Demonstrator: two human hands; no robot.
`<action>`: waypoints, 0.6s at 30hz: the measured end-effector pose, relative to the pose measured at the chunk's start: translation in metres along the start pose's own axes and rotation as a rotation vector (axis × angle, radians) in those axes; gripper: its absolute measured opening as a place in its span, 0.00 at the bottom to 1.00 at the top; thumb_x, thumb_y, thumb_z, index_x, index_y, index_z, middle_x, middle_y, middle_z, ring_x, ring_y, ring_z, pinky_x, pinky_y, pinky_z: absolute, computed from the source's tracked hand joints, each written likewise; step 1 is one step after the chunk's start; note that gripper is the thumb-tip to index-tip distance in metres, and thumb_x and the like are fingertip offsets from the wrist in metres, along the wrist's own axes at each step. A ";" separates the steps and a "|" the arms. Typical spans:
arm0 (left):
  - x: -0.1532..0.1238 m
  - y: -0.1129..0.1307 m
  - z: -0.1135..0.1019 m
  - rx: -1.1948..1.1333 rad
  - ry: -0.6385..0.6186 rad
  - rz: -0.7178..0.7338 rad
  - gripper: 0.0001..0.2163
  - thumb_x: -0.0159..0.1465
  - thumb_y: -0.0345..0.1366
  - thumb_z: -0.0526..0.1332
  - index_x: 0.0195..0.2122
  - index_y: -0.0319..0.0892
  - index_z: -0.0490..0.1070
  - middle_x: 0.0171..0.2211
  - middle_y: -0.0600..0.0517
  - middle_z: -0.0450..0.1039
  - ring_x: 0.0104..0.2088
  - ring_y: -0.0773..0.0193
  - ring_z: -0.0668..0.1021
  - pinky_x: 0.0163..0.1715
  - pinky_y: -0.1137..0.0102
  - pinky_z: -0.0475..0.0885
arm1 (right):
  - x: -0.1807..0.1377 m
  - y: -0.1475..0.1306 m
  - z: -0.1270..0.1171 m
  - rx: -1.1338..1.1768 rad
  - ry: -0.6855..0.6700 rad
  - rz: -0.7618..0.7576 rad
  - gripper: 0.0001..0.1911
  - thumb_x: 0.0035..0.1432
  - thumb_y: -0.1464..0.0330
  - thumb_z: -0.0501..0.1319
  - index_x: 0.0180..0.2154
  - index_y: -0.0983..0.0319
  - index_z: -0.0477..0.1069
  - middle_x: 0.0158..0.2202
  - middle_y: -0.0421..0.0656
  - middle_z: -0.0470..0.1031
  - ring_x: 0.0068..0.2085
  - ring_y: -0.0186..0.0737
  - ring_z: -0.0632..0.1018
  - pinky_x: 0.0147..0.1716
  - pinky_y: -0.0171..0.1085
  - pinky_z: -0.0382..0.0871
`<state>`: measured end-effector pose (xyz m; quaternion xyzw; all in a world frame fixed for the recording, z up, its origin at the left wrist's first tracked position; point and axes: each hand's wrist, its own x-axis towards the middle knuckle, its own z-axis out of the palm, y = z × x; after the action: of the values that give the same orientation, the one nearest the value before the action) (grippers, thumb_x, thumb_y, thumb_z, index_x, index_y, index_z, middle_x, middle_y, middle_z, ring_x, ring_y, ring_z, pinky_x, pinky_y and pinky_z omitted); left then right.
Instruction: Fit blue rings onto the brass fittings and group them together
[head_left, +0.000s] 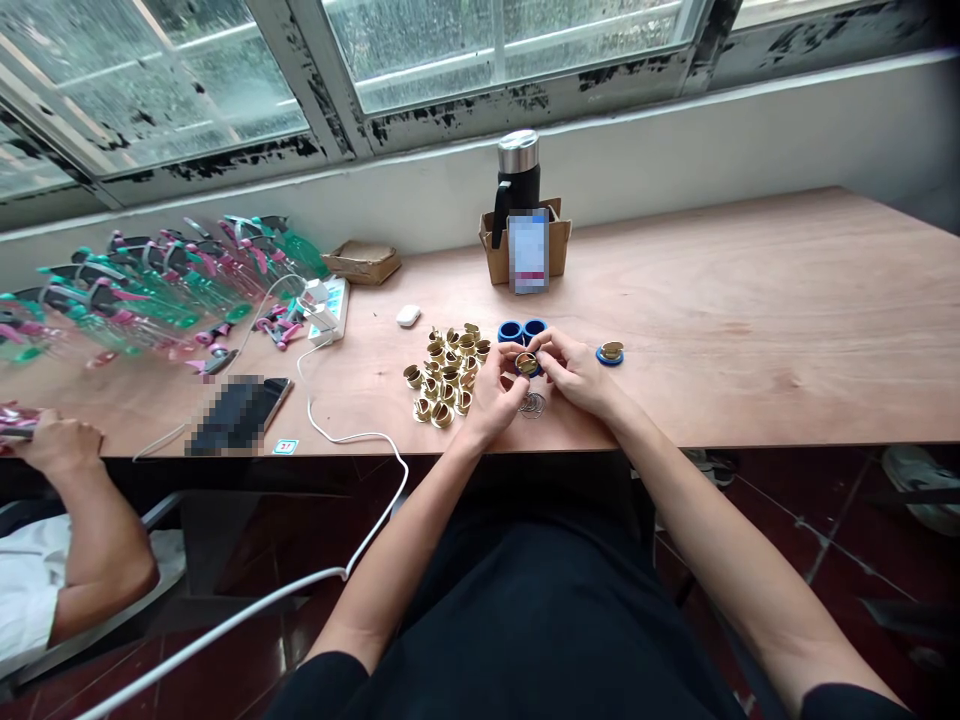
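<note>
Both my hands meet over the wooden table near its front edge. My left hand and my right hand pinch one small piece between them, a brass fitting set in a blue ring. A heap of several brass fittings lies just left of my left hand. Two blue rings sit right behind my fingers. A thin wire spring lies on the table under my hands. To the right rests a blue ring with a brass fitting in it.
A cardboard box with a black flask stands behind. A white earbud case, a power strip with a white cable, a phone and rows of green and pink tools lie left. Another person's hand rests at the far left.
</note>
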<state>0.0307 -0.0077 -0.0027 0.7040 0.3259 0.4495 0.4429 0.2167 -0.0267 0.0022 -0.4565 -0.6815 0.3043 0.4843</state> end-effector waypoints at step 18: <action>0.002 -0.009 0.001 -0.099 0.090 -0.033 0.16 0.75 0.54 0.58 0.47 0.45 0.67 0.29 0.54 0.74 0.24 0.66 0.76 0.24 0.72 0.71 | 0.000 -0.003 0.003 0.012 -0.012 -0.007 0.14 0.74 0.55 0.58 0.47 0.58 0.70 0.30 0.40 0.78 0.30 0.40 0.77 0.34 0.39 0.70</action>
<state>0.0316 -0.0028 -0.0107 0.6549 0.3346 0.4888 0.4693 0.2129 -0.0283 0.0038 -0.4492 -0.6843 0.3092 0.4840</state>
